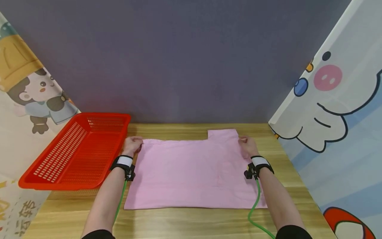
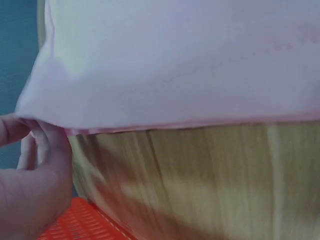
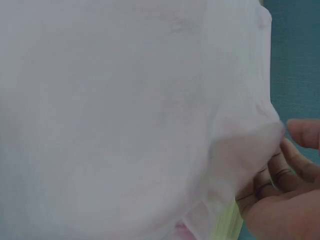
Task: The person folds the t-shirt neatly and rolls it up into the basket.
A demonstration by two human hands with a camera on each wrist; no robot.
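Observation:
A pink folded shirt [image 1: 185, 172] lies spread across the wooden table, with a sleeve-like flap [image 1: 222, 133] jutting out at its far right. At the far left corner of the cloth, my left hand [image 1: 132, 145] pinches the fabric between thumb and fingers. The left wrist view shows that corner of the shirt [image 2: 150, 75] drawn up to the fingertips of the left hand [image 2: 42, 170]. My right hand [image 1: 248, 145] pinches the right edge just below the flap. In the right wrist view, the shirt [image 3: 125, 120] rises in a peak toward the right hand [image 3: 285, 190].
A red plastic basket [image 1: 83, 156] with perforated sides stands left of the shirt, close beside my left forearm. Behind the wooden table [image 1: 179, 225] rises a dark grey wall [image 1: 191, 59]. Cartoon-printed panels [image 1: 337, 132] flank both sides. Green cables [image 1: 253, 215] trail from both wrist cameras.

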